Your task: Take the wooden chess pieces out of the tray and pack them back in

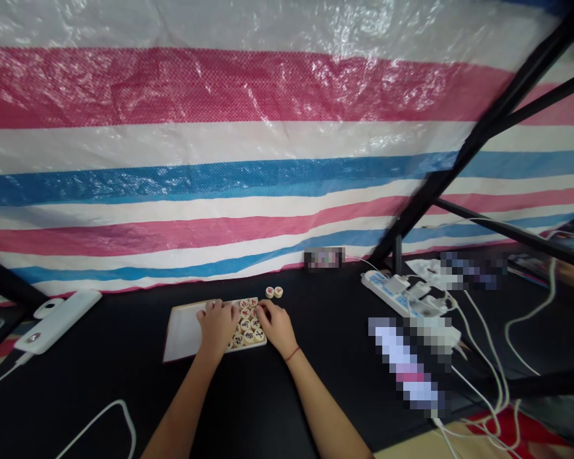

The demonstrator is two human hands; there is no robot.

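A shallow white tray (182,335) lies on the black table (316,357) and holds several round wooden Chinese chess pieces (249,331) at its right end. My left hand (217,325) rests on the tray with curled fingers touching the pieces. Against the tray's right edge, my right hand (277,325) pinches a piece with its fingertips. Two more chess pieces (274,292) lie loose on the table just behind the tray.
A white power bank (57,320) with a cable lies at the left. A power strip (402,293) with plugs and white cables sits at the right. Black frame bars (459,159) cross the right side. A striped tarp (220,159) hangs behind.
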